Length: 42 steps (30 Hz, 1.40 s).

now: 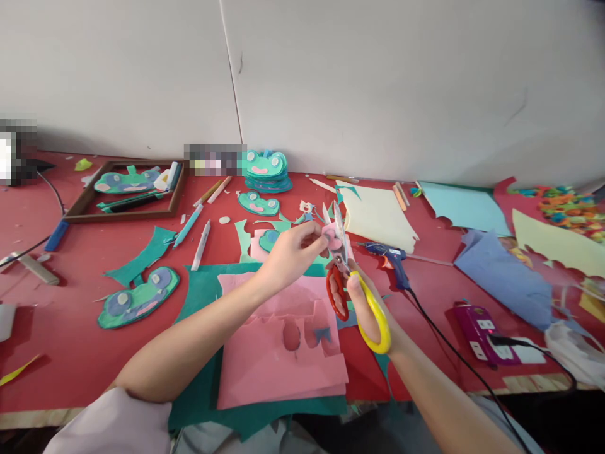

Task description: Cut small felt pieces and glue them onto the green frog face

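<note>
My left hand [295, 251] pinches a small pink felt piece [333, 238] between thumb and fingertips. In my right hand [365, 309] is a pair of scissors [339, 258] with one red and one yellow handle loop. The blades point up and away from me, parted at the tips, and the pink piece lies at them. Below my hands, a pink felt sheet [283, 372] with cut-out holes rests on a larger green felt sheet [198, 315]. A green felt frog face [137, 299] lies left of the sheets.
A blue glue gun [390, 258] and its cord lie right of my hands. A purple power strip [486, 334] sits near the front edge. Further back are a wooden frame [123, 216], stacked frog faces [267, 170], pens and felt sheets [378, 214]. A wall stands behind.
</note>
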Motion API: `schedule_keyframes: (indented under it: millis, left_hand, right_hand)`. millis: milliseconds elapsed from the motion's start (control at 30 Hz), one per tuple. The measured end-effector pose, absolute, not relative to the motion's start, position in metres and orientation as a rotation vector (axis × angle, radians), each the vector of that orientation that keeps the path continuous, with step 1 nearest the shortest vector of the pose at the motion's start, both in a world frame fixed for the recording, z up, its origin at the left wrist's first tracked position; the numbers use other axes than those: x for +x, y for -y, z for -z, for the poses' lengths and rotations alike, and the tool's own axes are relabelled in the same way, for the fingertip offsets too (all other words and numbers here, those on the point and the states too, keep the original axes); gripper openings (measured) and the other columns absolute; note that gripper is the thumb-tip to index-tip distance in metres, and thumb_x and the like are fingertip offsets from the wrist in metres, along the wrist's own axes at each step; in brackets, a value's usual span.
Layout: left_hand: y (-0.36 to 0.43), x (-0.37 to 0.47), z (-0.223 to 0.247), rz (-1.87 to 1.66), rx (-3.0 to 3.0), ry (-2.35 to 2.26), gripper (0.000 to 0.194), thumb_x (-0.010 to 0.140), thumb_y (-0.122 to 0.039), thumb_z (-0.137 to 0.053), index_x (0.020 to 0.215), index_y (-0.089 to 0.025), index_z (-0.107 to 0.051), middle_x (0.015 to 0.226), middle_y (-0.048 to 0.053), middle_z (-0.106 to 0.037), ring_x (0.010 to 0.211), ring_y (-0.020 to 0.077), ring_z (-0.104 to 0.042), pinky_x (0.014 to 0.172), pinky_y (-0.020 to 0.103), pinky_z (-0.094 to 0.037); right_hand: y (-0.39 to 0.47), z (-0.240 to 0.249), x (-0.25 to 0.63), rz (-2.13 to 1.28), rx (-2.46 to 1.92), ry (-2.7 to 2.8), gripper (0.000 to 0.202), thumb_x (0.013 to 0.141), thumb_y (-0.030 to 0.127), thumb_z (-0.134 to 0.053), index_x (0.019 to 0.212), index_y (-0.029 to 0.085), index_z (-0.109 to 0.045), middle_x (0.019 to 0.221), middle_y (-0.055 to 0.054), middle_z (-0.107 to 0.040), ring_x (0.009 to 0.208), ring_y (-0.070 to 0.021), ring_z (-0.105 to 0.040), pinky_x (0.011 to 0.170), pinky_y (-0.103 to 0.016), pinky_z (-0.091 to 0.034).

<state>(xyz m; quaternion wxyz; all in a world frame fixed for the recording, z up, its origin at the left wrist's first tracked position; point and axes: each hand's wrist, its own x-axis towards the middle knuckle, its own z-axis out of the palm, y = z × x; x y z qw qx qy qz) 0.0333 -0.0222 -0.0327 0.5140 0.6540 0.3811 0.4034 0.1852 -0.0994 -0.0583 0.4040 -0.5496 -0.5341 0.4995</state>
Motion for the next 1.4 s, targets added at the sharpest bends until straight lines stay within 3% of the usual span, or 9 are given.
schedule_keyframes:
  millis: [533,833,1400]
  left_hand:
    - [0.022,0.032,0.028,-0.998,1.480,-0.862,0.024,0.086,-0.034,-0.052,0.068,-0.018,-0.048,0.080,0.003,-0.069,0.072,0.0124,-0.062,0.071,0.027,-0.049]
    - [0.021,0.032,0.029,-1.033,1.487,-0.879,0.022,0.086,-0.033,-0.052,0.071,-0.017,-0.052,0.075,0.003,-0.066,0.070,0.0119,-0.062,0.071,0.026,-0.049]
    - [0.023,0.032,0.023,-1.067,1.502,-0.933,0.016,0.085,-0.024,-0.051,0.070,-0.018,-0.053,0.073,0.001,-0.067,0.072,0.0112,-0.064,0.070,0.023,-0.049]
  right_hand:
    - [0.102,0.052,0.184,-1.317,-1.307,1.292,0.056,0.077,0.074,-0.043,0.097,0.022,-0.046,0.056,0.005,-0.041,0.039,-0.0085,-0.035,0.033,-0.022,-0.024]
    - [0.107,0.043,0.180,-1.246,-1.320,1.354,0.043,0.087,0.062,-0.038,0.094,0.021,-0.048,0.052,0.006,-0.039,0.040,-0.0084,-0.033,0.039,-0.024,-0.027]
    - [0.107,0.045,0.179,-1.292,-1.327,1.325,0.043,0.087,0.062,-0.039,0.097,0.021,-0.047,0.055,0.006,-0.039,0.040,-0.0076,-0.032,0.039,-0.023,-0.026]
